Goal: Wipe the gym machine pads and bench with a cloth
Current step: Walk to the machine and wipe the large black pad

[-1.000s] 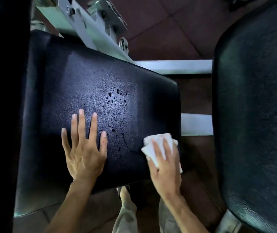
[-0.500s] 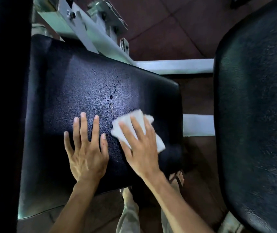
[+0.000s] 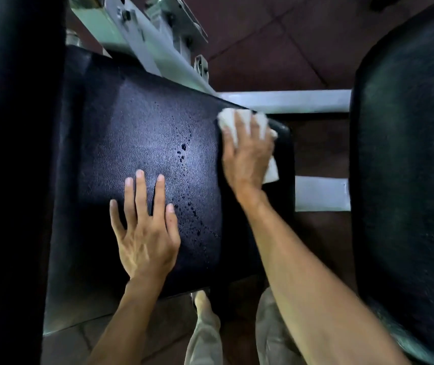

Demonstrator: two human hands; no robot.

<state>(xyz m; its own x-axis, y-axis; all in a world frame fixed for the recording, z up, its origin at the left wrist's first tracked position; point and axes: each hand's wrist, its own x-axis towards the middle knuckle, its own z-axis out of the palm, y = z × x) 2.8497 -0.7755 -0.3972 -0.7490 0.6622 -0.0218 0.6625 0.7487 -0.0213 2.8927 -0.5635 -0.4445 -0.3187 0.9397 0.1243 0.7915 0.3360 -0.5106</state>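
A black textured machine pad (image 3: 136,143) fills the middle of the view, wet with dark droplets (image 3: 184,151) down its centre. My right hand (image 3: 246,154) presses a folded white cloth (image 3: 227,121) flat against the pad's far right corner; the cloth shows above my fingers and beside my palm. My left hand (image 3: 144,233) lies flat on the pad's near part, fingers spread, holding nothing. A second black pad (image 3: 408,180) stands at the right, apart from both hands.
A tall black pad (image 3: 13,167) runs down the left edge. Pale metal frame bars (image 3: 284,101) and a bolted bracket (image 3: 158,43) lie behind and to the right of the middle pad. Dark red floor tiles (image 3: 276,40) and my trouser legs (image 3: 205,335) show below.
My right hand slid the cloth from the pad's near right edge to its centre, then up to the far right corner. Several droplets in its path are gone. My left hand stayed put.
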